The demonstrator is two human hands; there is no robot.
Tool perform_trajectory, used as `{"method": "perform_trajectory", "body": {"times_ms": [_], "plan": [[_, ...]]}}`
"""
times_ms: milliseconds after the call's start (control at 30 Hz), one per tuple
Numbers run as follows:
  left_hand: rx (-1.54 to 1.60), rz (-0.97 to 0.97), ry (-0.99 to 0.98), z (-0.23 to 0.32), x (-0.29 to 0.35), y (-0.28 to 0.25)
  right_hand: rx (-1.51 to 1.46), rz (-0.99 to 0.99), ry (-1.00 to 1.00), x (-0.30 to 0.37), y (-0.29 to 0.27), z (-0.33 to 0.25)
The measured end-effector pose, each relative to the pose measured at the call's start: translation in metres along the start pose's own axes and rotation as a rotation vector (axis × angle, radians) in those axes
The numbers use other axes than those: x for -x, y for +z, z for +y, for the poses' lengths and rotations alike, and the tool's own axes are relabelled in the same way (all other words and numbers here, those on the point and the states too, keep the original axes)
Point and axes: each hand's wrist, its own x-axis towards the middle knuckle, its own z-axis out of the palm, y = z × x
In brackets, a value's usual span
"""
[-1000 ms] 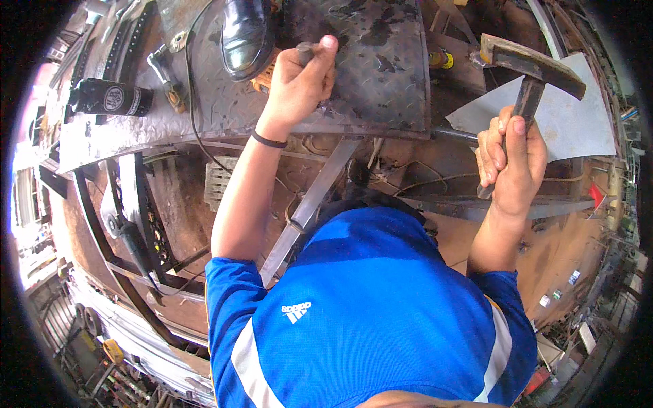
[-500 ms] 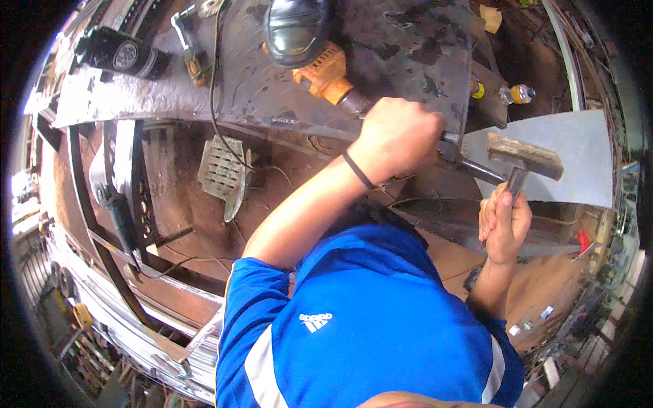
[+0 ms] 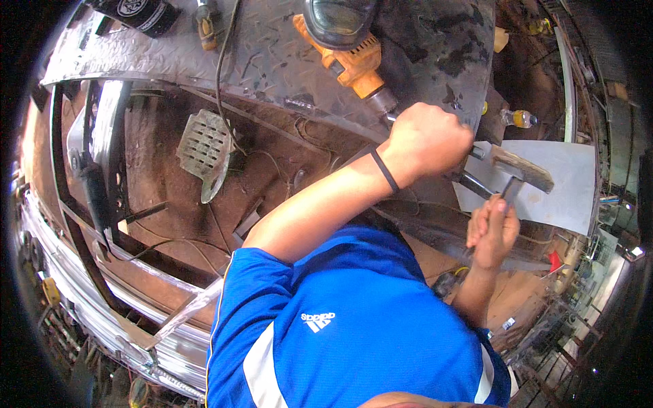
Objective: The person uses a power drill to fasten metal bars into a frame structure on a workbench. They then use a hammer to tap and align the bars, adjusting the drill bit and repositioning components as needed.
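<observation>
Your left hand (image 3: 432, 139), at 2 o'clock from the middle of the view, is curled in a tight fist around a dark metal rod (image 3: 480, 151), whose end pokes out toward 3 o'clock. Your right hand (image 3: 495, 230), near 3 o'clock, is wrapped firmly around the handle of a hammer (image 3: 525, 170). The hammer's head sits at 1 o'clock from that hand, just beside the rod's end; you cannot tell whether the two touch. From your left fist, a yellow drill (image 3: 360, 73) lies toward 10 o'clock on a metal sheet (image 3: 272, 75), its nose pointing at 5. A slotted plate (image 3: 206, 143) lies well apart at 9 o'clock from the same fist.
</observation>
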Motion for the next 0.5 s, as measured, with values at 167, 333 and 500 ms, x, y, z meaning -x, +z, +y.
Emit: {"method": "perform_trajectory", "body": {"times_ms": [167, 333, 500], "plan": [[0.018, 0.008, -0.039, 0.001, 0.003, -0.010, -0.268, 0.104, -0.314, -0.009, -0.028, -0.030], [0.011, 0.038, -0.039, -0.002, 0.007, -0.002, 0.138, 0.089, 0.069, 0.007, 0.027, -0.005], [0.091, 0.141, -0.107, -0.002, 0.012, -0.007, -0.061, 0.193, -0.250, -0.003, -0.017, -0.039]]}}
